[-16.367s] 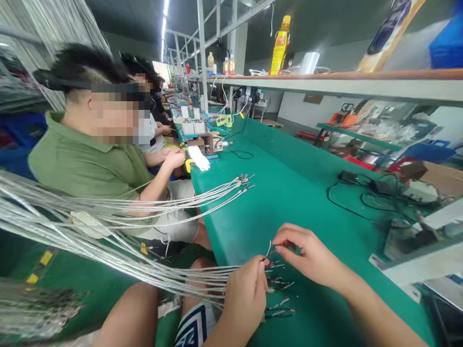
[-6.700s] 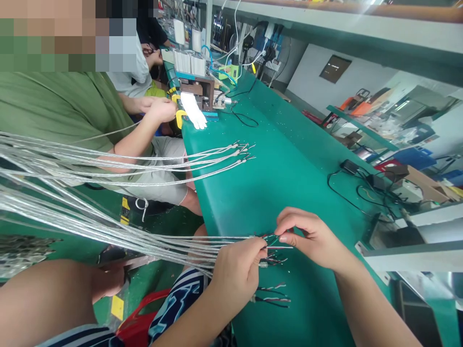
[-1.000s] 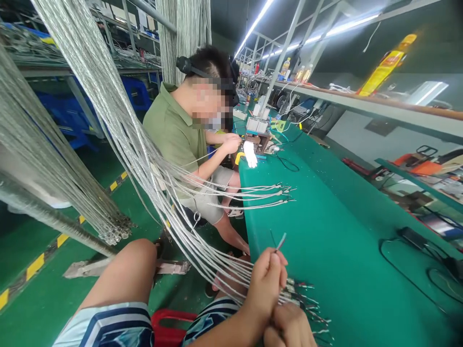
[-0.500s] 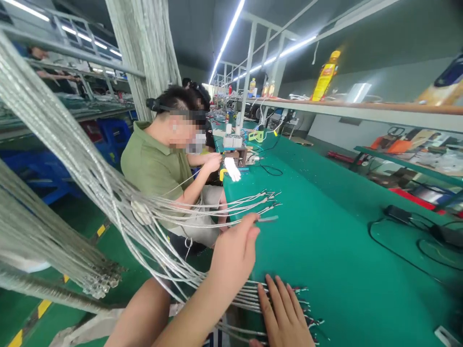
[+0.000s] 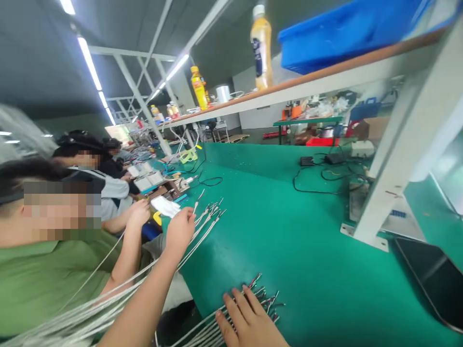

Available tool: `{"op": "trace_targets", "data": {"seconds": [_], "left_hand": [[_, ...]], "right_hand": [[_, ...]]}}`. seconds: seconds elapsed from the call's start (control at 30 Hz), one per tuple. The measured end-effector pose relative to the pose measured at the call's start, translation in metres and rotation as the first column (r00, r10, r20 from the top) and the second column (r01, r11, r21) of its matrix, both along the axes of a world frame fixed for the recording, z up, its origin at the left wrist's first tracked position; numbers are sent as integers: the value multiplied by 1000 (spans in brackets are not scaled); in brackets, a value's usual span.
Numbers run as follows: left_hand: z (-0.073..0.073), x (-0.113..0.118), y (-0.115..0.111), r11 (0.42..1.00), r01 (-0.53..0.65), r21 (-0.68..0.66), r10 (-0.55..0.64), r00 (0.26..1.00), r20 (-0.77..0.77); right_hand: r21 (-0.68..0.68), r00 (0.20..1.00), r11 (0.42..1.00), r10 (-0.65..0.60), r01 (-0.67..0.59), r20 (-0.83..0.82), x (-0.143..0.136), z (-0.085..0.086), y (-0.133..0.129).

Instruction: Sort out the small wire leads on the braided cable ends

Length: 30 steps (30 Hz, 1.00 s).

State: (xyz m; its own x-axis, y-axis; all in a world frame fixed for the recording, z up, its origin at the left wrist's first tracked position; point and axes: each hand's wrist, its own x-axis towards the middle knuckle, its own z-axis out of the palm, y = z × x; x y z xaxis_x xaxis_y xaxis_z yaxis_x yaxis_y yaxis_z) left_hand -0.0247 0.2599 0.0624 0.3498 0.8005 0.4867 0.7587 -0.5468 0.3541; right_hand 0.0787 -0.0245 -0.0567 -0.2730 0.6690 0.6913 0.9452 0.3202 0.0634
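Note:
My left hand (image 5: 181, 230) pinches one white cable (image 5: 196, 206) near its stripped end, above the green table's left edge. Beside it, a group of white cables (image 5: 205, 230) lies over that edge, dark wire tips pointing away from me. My right hand (image 5: 249, 318) rests flat with fingers spread on a second bundle of cables (image 5: 206, 331) at the bottom. Red, black and white wire tips (image 5: 271, 302) stick out past its fingers.
A co-worker in a green shirt (image 5: 68, 274) sits at the left, hands near a small machine (image 5: 173, 188) and a white glove (image 5: 165, 206). A shelf (image 5: 307, 82) holds bottles and a blue bin (image 5: 347, 36). At right are black adapters (image 5: 334, 158), a post (image 5: 398, 144) and a dark flat device (image 5: 430, 274).
The view has swung to the right. My left hand has raised its cable, whose end now points up and away. My right hand still lies on its bundle.

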Motion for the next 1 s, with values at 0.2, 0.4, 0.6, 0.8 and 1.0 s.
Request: {"op": "trace_targets", "data": {"seconds": [0.2,0.4,0.6,0.8,1.0], "left_hand": [[-35,8,3,998,-47,-32,43,993,-111],[-16,8,-81,994,109,14,-106,985,-137],[-28,-60,-238,911,318,-262,-336,941,-29],[-81,-74,-311,850,261,-457,-206,964,167],[-81,-63,-303,872,253,-419,-244,967,76]], "right_hand": [[70,1000,997,11,-11,-4,0,-6,3],[-254,994,962,92,-103,-57,10,23,-14],[-525,966,822,107,-220,-237,13,59,-29],[-585,950,770,83,-253,-302,16,56,-17],[-474,790,809,-20,-347,-613,20,61,-15]]}}
